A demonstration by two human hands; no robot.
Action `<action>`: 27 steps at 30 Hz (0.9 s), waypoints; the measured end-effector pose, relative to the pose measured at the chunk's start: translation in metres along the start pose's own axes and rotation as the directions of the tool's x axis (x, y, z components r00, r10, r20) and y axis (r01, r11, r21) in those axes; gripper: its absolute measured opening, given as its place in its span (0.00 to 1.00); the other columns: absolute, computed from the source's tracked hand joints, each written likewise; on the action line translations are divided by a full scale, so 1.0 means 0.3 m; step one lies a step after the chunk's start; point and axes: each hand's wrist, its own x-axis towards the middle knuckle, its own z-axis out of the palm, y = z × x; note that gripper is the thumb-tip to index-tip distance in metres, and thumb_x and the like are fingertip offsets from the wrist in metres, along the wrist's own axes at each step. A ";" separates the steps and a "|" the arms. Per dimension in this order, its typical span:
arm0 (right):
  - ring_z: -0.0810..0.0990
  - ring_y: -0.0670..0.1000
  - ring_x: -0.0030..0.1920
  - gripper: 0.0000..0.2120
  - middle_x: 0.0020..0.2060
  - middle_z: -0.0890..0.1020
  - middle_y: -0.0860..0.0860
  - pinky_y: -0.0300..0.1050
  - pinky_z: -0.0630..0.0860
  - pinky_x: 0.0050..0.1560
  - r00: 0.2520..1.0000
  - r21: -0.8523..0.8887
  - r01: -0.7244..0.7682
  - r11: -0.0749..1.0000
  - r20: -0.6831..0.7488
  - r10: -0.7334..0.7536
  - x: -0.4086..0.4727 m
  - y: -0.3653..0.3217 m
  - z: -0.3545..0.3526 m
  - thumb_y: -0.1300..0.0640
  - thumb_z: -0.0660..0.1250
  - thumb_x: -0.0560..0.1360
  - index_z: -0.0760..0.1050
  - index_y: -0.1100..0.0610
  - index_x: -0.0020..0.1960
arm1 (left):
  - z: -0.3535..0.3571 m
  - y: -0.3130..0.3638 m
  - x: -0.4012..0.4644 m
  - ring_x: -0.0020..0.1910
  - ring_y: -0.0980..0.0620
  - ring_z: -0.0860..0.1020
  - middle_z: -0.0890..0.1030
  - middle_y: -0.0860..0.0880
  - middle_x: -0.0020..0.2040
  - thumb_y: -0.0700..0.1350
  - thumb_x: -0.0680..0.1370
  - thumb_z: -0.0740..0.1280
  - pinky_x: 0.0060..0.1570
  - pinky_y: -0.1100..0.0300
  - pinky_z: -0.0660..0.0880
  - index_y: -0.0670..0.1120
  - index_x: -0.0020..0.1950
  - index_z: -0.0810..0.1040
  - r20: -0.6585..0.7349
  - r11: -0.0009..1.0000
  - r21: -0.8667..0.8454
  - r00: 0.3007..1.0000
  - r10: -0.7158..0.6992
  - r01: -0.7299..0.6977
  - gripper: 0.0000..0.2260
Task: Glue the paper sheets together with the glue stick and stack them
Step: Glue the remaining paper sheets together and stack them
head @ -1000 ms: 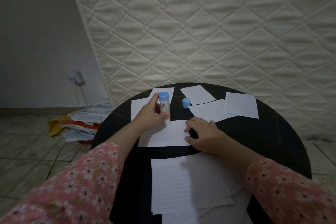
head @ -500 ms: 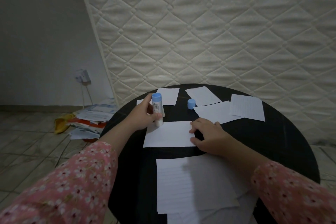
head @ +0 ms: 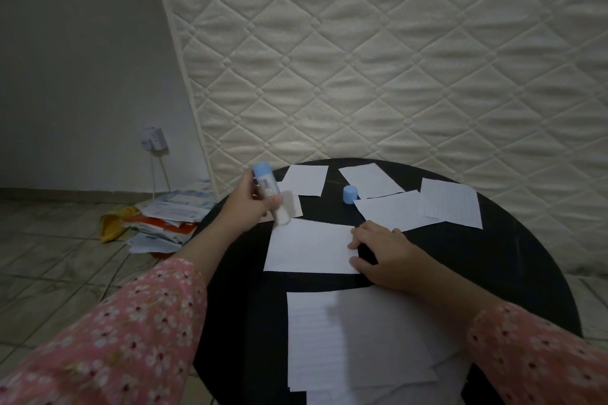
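My left hand (head: pixel 245 207) grips the uncapped glue stick (head: pixel 269 197), tilted with its tip at the far-left corner of the blank sheet (head: pixel 309 248), while my right hand (head: pixel 381 255) presses relaxed fingers on its right edge so it cannot slide.

A glue stick (head: pixel 268 191) is held in the left hand (head: pixel 247 207), tilted, with its white tip touching the top left corner of a white paper sheet (head: pixel 309 247). The right edge of that sheet is pressed down by the right hand (head: pixel 383 255). A blue cap (head: pixel 350 194) is seen just past the right hand on the round black surface (head: pixel 493 260). More sheets (head: pixel 418 207) are spread beyond the hands, and a paper stack (head: pixel 355 342) is seen closer than the hands.
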 end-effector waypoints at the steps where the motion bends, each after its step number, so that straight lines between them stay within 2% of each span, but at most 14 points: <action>1: 0.72 0.46 0.55 0.12 0.57 0.70 0.43 0.44 0.66 0.60 1.000 -0.004 0.003 1.000 -0.006 -0.003 -0.005 0.006 -0.001 0.44 0.63 0.76 0.70 0.46 0.57 | -0.004 0.007 0.003 0.53 0.47 0.78 0.78 0.45 0.58 0.40 0.75 0.70 0.46 0.55 0.75 0.51 0.69 0.65 -0.061 0.994 -0.105 0.998 -0.011 0.005 0.25; 4: 0.72 0.45 0.50 0.17 0.51 0.69 0.41 0.41 0.70 0.50 0.999 -0.004 -0.037 0.999 0.014 0.037 -0.015 0.016 -0.024 0.37 0.66 0.71 0.69 0.43 0.55 | -0.004 0.032 0.007 0.52 0.46 0.78 0.78 0.44 0.56 0.39 0.76 0.69 0.44 0.55 0.73 0.50 0.69 0.65 -0.151 0.973 -0.228 0.988 -0.009 -0.026 0.25; 7: 0.71 0.43 0.50 0.17 0.49 0.70 0.41 0.40 0.69 0.51 0.999 -0.037 0.028 0.999 -0.028 -0.029 -0.013 0.016 -0.043 0.38 0.64 0.74 0.71 0.44 0.58 | 0.015 0.043 -0.006 0.53 0.47 0.78 0.78 0.45 0.55 0.40 0.75 0.70 0.43 0.57 0.73 0.51 0.65 0.67 -0.117 0.982 -0.185 0.993 0.017 -0.038 0.22; 10: 0.70 0.45 0.60 0.14 0.58 0.72 0.45 0.42 0.66 0.56 0.967 -0.130 0.171 0.977 -0.167 -0.191 -0.010 0.027 -0.039 0.49 0.59 0.80 0.75 0.49 0.63 | 0.038 0.055 -0.022 0.51 0.49 0.78 0.78 0.46 0.55 0.40 0.75 0.70 0.42 0.59 0.73 0.53 0.62 0.67 -0.072 0.985 -0.167 0.996 0.043 -0.054 0.20; 11: 0.67 0.45 0.65 0.15 0.63 0.71 0.45 0.42 0.64 0.57 0.965 -0.176 0.175 0.969 -0.164 -0.204 -0.009 0.034 -0.035 0.51 0.59 0.80 0.75 0.49 0.65 | 0.044 0.059 -0.023 0.50 0.49 0.77 0.78 0.47 0.55 0.40 0.75 0.70 0.42 0.59 0.73 0.52 0.62 0.68 -0.065 0.984 -0.167 0.997 0.049 -0.059 0.20; 13: 0.61 0.44 0.70 0.17 0.68 0.67 0.44 0.44 0.62 0.60 0.982 -0.211 0.129 0.969 -0.108 -0.154 -0.007 0.049 -0.026 0.49 0.59 0.80 0.73 0.46 0.67 | 0.053 0.065 -0.025 0.48 0.50 0.77 0.78 0.47 0.54 0.39 0.75 0.71 0.43 0.57 0.73 0.53 0.61 0.68 -0.050 0.983 -0.171 0.997 0.062 -0.069 0.19; 15: 0.63 0.42 0.68 0.17 0.65 0.69 0.42 0.43 0.62 0.59 0.995 -0.151 0.073 0.986 -0.061 -0.083 -0.007 0.058 -0.029 0.42 0.60 0.78 0.75 0.46 0.64 | 0.061 0.069 -0.028 0.48 0.49 0.78 0.78 0.47 0.53 0.40 0.74 0.71 0.44 0.55 0.74 0.54 0.59 0.68 -0.032 0.984 -0.160 0.997 0.072 -0.076 0.19; 17: 0.68 0.41 0.62 0.18 0.59 0.72 0.41 0.42 0.64 0.59 0.997 -0.063 0.035 0.997 -0.062 -0.039 -0.010 0.058 -0.033 0.37 0.64 0.74 0.77 0.47 0.57 | 0.066 0.073 -0.033 0.49 0.49 0.78 0.78 0.47 0.54 0.41 0.74 0.71 0.46 0.54 0.75 0.54 0.59 0.68 -0.018 0.988 -0.132 0.997 0.079 -0.080 0.19; 19: 0.70 0.41 0.55 0.16 0.53 0.73 0.40 0.45 0.67 0.57 0.995 0.003 0.035 0.999 -0.097 -0.034 -0.013 0.052 -0.032 0.35 0.65 0.72 0.76 0.47 0.50 | 0.073 0.078 -0.036 0.49 0.50 0.77 0.77 0.47 0.55 0.41 0.74 0.71 0.47 0.53 0.76 0.55 0.60 0.67 -0.012 0.990 -0.118 0.997 0.083 -0.083 0.20; 20: 0.71 0.40 0.54 0.14 0.52 0.74 0.40 0.46 0.68 0.57 0.991 0.037 0.054 0.998 -0.125 -0.049 -0.012 0.052 -0.030 0.37 0.63 0.74 0.76 0.47 0.49 | 0.077 0.081 -0.037 0.49 0.50 0.77 0.77 0.47 0.55 0.42 0.74 0.71 0.47 0.53 0.76 0.55 0.61 0.67 -0.010 0.989 -0.121 0.996 0.085 -0.085 0.20; 22: 0.69 0.41 0.61 0.12 0.60 0.74 0.41 0.50 0.67 0.62 0.991 0.048 0.080 0.996 -0.114 -0.074 -0.010 0.058 -0.028 0.45 0.59 0.79 0.76 0.46 0.58 | 0.089 0.092 -0.043 0.50 0.49 0.77 0.77 0.45 0.57 0.42 0.74 0.72 0.47 0.52 0.75 0.54 0.63 0.68 0.003 0.988 -0.130 0.996 0.088 -0.087 0.21; 24: 0.58 0.43 0.73 0.18 0.71 0.65 0.40 0.53 0.58 0.71 0.999 -0.037 0.042 0.998 -0.001 -0.042 -0.010 0.076 -0.028 0.50 0.56 0.81 0.69 0.45 0.69 | 0.111 0.109 -0.058 0.54 0.48 0.77 0.77 0.45 0.60 0.44 0.73 0.72 0.52 0.50 0.76 0.52 0.66 0.67 0.037 0.991 -0.103 0.995 0.091 -0.086 0.24; 25: 0.54 0.44 0.75 0.19 0.73 0.62 0.38 0.54 0.54 0.72 0.999 -0.056 0.022 0.998 0.043 -0.020 -0.010 0.085 -0.028 0.51 0.55 0.81 0.66 0.44 0.72 | 0.127 0.119 -0.071 0.56 0.48 0.76 0.77 0.47 0.60 0.44 0.73 0.73 0.55 0.49 0.76 0.52 0.68 0.67 0.066 0.993 -0.079 0.993 0.098 -0.093 0.26; 27: 0.52 0.43 0.76 0.20 0.74 0.62 0.38 0.54 0.52 0.73 0.998 -0.025 0.003 1.000 0.064 -0.002 -0.014 0.092 -0.023 0.50 0.56 0.81 0.65 0.42 0.72 | 0.167 0.143 -0.110 0.56 0.51 0.76 0.77 0.49 0.58 0.45 0.73 0.73 0.56 0.53 0.75 0.52 0.67 0.67 0.153 0.990 -0.042 0.978 0.139 -0.134 0.25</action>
